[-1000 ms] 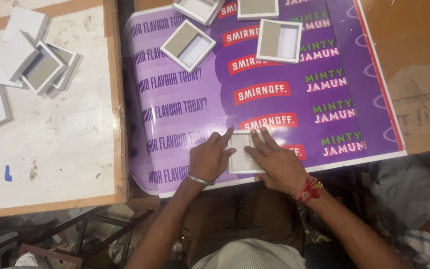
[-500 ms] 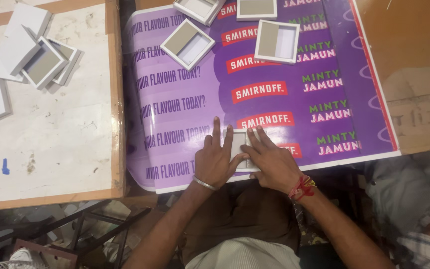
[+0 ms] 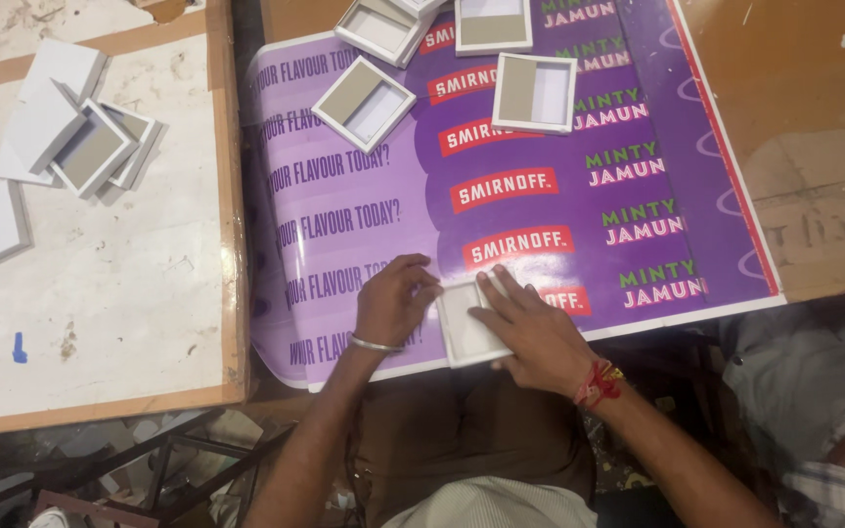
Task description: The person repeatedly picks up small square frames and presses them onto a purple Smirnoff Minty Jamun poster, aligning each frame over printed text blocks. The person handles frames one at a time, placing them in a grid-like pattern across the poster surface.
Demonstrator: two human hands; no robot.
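Note:
A small white square tray (image 3: 466, 326) lies at the near edge of a large purple printed sheet (image 3: 364, 225). My left hand (image 3: 392, 301) curls at the tray's left edge, fingers touching its rim; a metal bangle is on that wrist. My right hand (image 3: 532, 326) lies flat on the tray's right side, fingers pointing up-left and pressing down. A red thread is tied on the right wrist.
Several shallow white trays (image 3: 363, 102) with grey bases lie at the far end of the sheet. A pile of white trays (image 3: 80, 147) sits on a worn white board (image 3: 110, 293) to the left. A brown wooden surface (image 3: 814, 147) lies right. Another person's clothed leg (image 3: 814, 391) is at lower right.
My left hand has curled its fingers in from a flat spread and shifted to the tray's left edge. My right hand stays pressed on the tray, which shows more now.

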